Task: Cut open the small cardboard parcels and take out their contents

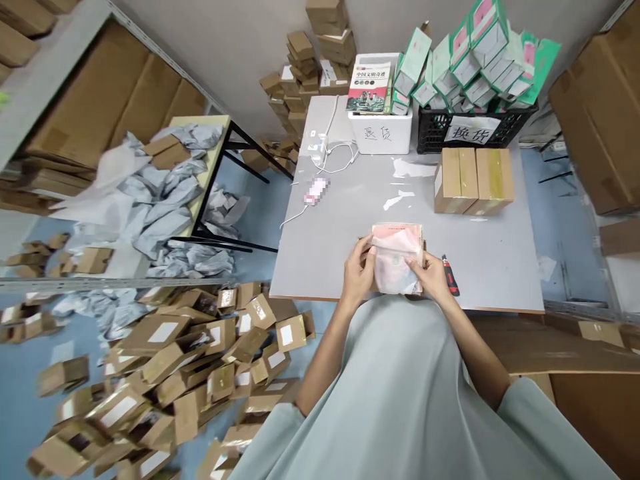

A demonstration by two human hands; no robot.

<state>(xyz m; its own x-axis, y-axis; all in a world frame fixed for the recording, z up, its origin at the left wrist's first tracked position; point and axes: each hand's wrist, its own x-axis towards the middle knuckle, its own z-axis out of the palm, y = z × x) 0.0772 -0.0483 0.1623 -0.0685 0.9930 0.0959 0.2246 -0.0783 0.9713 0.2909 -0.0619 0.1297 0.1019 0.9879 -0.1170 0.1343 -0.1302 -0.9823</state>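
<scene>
At the near edge of the table lies a flat pink packet (pixel 397 263), like a book, partly under a thin translucent wrapping; a strip of brown cardboard shows at its sides. My left hand (pixel 359 268) is closed on the packet's left edge, thumb over the wrapping. On the opposite side my right hand (pixel 431 273) pinches the wrapping and the right edge, its thumb on top and some fingers hidden. Just right of that hand, untouched, lies a red and black box cutter (pixel 451 275).
Two taped cardboard boxes (pixel 474 180) stand on the grey table (pixel 340 230). Behind are a white bin (pixel 381 133) with books and a black crate (pixel 430 130) of green-and-white boxes. A cable (pixel 330 123) lies left. Opened cartons (pixel 165 333) cover the floor.
</scene>
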